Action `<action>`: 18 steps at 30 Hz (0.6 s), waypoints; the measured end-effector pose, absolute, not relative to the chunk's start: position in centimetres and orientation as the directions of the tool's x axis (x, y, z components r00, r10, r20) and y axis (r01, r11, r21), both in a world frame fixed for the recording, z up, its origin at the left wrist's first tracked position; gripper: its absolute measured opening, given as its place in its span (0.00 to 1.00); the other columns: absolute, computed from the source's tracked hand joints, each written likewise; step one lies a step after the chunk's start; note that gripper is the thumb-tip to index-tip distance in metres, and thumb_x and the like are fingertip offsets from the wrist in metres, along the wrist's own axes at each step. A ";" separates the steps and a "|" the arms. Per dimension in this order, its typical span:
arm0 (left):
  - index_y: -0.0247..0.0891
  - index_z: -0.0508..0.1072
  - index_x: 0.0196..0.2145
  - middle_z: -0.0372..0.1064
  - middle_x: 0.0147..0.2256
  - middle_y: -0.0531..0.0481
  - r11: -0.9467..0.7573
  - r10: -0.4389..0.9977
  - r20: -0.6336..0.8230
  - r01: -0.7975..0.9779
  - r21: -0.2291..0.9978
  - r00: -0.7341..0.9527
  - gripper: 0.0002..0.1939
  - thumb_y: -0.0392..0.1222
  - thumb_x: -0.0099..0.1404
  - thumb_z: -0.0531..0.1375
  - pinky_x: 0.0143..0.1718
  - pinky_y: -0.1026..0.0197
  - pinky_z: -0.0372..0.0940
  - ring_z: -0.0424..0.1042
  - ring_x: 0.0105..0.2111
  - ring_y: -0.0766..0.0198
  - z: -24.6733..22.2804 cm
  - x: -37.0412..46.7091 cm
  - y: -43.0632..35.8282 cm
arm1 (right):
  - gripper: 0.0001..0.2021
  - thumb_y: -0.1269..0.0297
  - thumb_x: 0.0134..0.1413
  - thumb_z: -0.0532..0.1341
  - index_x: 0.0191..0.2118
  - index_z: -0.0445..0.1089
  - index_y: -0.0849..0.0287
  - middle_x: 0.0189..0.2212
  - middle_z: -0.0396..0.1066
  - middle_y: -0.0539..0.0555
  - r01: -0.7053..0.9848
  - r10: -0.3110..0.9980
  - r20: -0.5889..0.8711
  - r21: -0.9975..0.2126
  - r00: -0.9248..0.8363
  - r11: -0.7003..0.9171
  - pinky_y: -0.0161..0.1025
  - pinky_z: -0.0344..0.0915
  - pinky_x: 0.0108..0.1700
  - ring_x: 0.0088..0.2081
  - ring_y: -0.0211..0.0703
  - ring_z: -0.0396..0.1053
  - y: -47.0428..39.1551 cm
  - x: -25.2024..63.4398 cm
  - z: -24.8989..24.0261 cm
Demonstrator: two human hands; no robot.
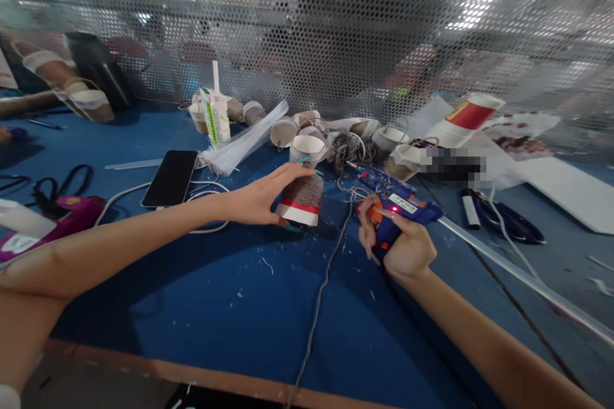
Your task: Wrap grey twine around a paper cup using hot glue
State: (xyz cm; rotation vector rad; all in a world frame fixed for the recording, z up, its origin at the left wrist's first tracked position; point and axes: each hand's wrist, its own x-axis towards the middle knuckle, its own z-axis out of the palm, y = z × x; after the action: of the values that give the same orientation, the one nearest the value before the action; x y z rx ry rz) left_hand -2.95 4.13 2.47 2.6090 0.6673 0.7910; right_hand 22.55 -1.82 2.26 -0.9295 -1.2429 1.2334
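My left hand (266, 195) spans a paper cup (301, 195), with fingers over its upper end and the thumb at its lower end. Grey-brown string is wound round most of this cup, leaving a red and white band bare near the bottom. In my right hand (405, 243) is a blue glue gun (407, 217) with an orange trigger and a lit red light. Its nozzle points left toward the cups, and a long clear glue stick (518, 278) sticks out of its back. A grey string (322, 291) runs down the table between my hands.
Several string-wrapped cups (283, 132) and a tangle of string (352, 148) lie along the perforated metal screen (288, 32). Clear glue sticks (249, 140), a phone (171, 179) with a white cable, and a drink carton (218, 118) are at left. Scissors (515, 223) lie right.
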 end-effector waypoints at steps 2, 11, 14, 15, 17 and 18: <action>0.44 0.50 0.63 0.56 0.62 0.37 -0.820 0.532 0.395 0.338 0.463 0.749 0.46 0.39 0.51 0.67 0.59 0.41 0.64 0.59 0.64 0.44 2.4 -3.3 4.4 | 0.14 0.50 0.43 0.61 0.27 0.69 0.57 0.09 0.62 0.47 -0.149 0.982 0.157 -0.979 -0.102 0.141 0.35 0.49 0.08 0.07 0.38 0.56 -1.8 22.7 2.4; 0.42 0.56 0.56 0.65 0.55 0.37 -0.785 0.611 0.475 0.411 0.464 0.633 0.41 0.49 0.48 0.70 0.52 0.45 0.70 0.69 0.55 0.45 2.2 -2.9 3.7 | 0.14 0.52 0.50 0.65 0.29 0.69 0.58 0.09 0.60 0.43 -0.083 0.977 0.208 -0.975 -0.039 0.205 0.33 0.52 0.08 0.07 0.34 0.55 -2.7 22.1 2.1; 0.41 0.55 0.56 0.64 0.56 0.37 -0.794 0.606 0.619 0.435 0.425 0.500 0.42 0.51 0.49 0.70 0.57 0.43 0.66 0.67 0.58 0.45 0.9 -2.5 3.7 | 0.15 0.50 0.52 0.65 0.31 0.70 0.58 0.09 0.61 0.43 0.023 0.971 0.240 -0.971 -0.017 0.240 0.34 0.56 0.10 0.09 0.35 0.58 -3.2 22.2 2.0; 0.41 0.54 0.57 0.65 0.55 0.37 -0.790 0.605 0.654 0.444 0.423 0.454 0.43 0.51 0.50 0.70 0.57 0.43 0.66 0.67 0.57 0.45 0.4 -2.4 3.8 | 0.15 0.50 0.52 0.66 0.30 0.70 0.57 0.09 0.61 0.43 0.061 0.970 0.243 -0.968 -0.008 0.243 0.34 0.58 0.10 0.09 0.36 0.59 -3.4 22.3 1.9; 0.40 0.53 0.57 0.66 0.53 0.37 -0.777 0.610 0.689 0.465 0.424 0.392 0.44 0.53 0.49 0.70 0.55 0.44 0.67 0.70 0.54 0.47 -0.4 -2.2 3.7 | 0.15 0.50 0.53 0.65 0.26 0.70 0.56 0.09 0.62 0.44 0.155 0.970 0.244 -0.958 -0.006 0.242 0.36 0.64 0.14 0.10 0.37 0.62 -3.6 22.5 1.5; 0.40 0.53 0.58 0.66 0.53 0.38 -0.768 0.617 0.687 0.480 0.423 0.383 0.44 0.52 0.50 0.70 0.55 0.44 0.68 0.70 0.54 0.47 -0.7 -2.1 3.7 | 0.16 0.50 0.53 0.66 0.24 0.70 0.55 0.10 0.63 0.45 0.208 0.970 0.244 -0.948 -0.013 0.241 0.37 0.68 0.17 0.11 0.37 0.63 -3.6 22.6 1.3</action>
State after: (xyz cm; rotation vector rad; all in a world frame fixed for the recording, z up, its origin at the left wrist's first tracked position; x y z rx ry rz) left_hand -2.13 3.73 -0.70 2.4808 0.9932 1.3361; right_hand 22.63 -3.62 1.25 -1.1759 -1.4569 0.9081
